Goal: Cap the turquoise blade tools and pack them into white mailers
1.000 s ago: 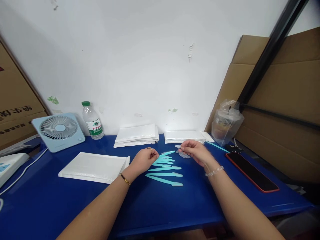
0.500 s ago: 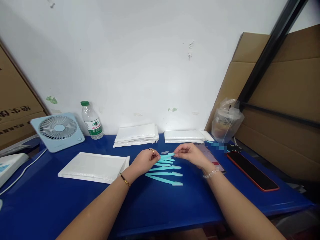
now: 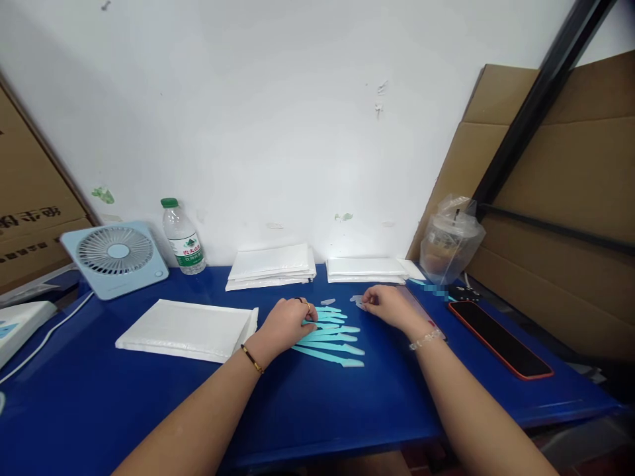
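Several slim teal plastic razors (image 3: 330,340) lie side by side on the blue table (image 3: 317,410), each with a pale cap at its right end. My left hand (image 3: 286,322) rests on the left ends of the upper ones, fingers curled down onto them. My right hand (image 3: 388,305) sits on the table just right of the row, fingers closed in a pinch beside small clear caps (image 3: 358,301). What the pinch holds is too small to name. One more clear cap (image 3: 327,302) lies loose above the row.
White padded mailers lie at the left (image 3: 186,328) and in two stacks at the back (image 3: 272,266) (image 3: 366,269). A small fan (image 3: 116,258) and water bottle (image 3: 182,238) stand at the back left. A bagged drink cup (image 3: 449,241) and red-cased phone (image 3: 499,337) are at the right, with cardboard behind.
Both hands have dropped onto the table. My left hand now lies on the razors, and my right hand has moved right, away from the razor tip it pinched, to the clear caps.
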Available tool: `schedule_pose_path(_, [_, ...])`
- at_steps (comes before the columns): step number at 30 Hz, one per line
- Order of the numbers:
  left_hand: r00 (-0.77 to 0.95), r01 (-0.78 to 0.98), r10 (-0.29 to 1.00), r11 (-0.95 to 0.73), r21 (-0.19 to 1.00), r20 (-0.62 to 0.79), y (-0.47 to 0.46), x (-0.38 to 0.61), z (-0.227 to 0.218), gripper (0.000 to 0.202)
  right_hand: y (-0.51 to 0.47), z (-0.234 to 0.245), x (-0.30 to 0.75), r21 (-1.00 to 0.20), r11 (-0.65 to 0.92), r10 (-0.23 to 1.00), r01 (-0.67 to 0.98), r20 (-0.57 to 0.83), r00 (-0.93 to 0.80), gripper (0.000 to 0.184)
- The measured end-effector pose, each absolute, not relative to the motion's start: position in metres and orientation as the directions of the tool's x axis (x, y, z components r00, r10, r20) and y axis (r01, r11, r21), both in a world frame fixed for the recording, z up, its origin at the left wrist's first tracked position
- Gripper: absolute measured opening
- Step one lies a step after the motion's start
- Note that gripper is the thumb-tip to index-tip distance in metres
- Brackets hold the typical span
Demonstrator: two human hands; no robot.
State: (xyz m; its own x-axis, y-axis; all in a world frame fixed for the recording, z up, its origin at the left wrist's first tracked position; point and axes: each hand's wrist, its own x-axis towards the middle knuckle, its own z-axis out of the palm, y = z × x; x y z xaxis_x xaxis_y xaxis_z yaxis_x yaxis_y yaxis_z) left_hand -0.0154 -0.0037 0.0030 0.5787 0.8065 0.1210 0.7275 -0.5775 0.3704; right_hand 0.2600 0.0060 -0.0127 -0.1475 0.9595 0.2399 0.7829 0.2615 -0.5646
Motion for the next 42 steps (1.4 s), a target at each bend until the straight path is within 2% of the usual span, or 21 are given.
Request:
schedule_pose_path(3, [0.569,0.760,0.814,-0.575,0.304,0.115,-0.005,-0.013,0.003,0.010,0.006,-0.020,0.254,-0.557,0.282,0.954,0.781,0.246,-0.170,0.003])
schedule_pose_path(8, [0.552,0.774,0.828,-0.553,0.310,0.097,-0.005,-0.011,0.000,0.008,0.004,-0.018,0.251,-0.600,0.283,0.958,0.748,0.208,-0.196,0.003])
schedule_pose_path(11, [0.542,0.771,0.831,-0.550,0.320,0.124,-0.004,-0.012,-0.002,0.008,0.001,-0.011,0.247,-0.740,0.283,0.959,0.610,0.200,-0.202,0.016])
schedule_pose_path(14, [0.517,0.761,0.838,-0.542,0.357,0.171,-0.002,-0.013,-0.002,0.008,-0.002,-0.003,0.241,-0.889,0.208,0.971,0.409,0.135,-0.198,0.024])
schedule_pose_path(16, [0.506,0.736,0.842,-0.534,0.416,0.185,-0.001,-0.013,0.000,0.009,-0.005,0.002,0.237,-0.944,0.163,0.973,0.286,0.106,-0.205,0.026])
schedule_pose_path(19, [0.493,0.699,0.854,-0.503,0.508,0.166,-0.001,-0.013,0.001,0.011,-0.008,0.007,0.233,-0.967,0.179,0.966,0.182,0.137,-0.220,0.027])
schedule_pose_path(26, [0.478,0.667,0.867,-0.465,0.583,0.145,0.000,-0.013,-0.001,0.013,-0.011,0.009,0.226,-0.941,0.281,0.935,0.189,0.225,-0.274,0.025])
schedule_pose_path(38, [0.489,0.596,0.862,-0.442,0.671,0.134,0.000,-0.013,-0.002,0.020,-0.012,0.002,0.217,-0.941,0.281,0.914,0.191,0.201,-0.353,0.025])
schedule_pose_path(42, [0.501,0.580,0.862,-0.402,0.709,0.078,-0.001,-0.012,-0.001,0.024,-0.013,0.005,0.219,-0.936,0.272,0.902,0.224,0.166,-0.398,0.025])
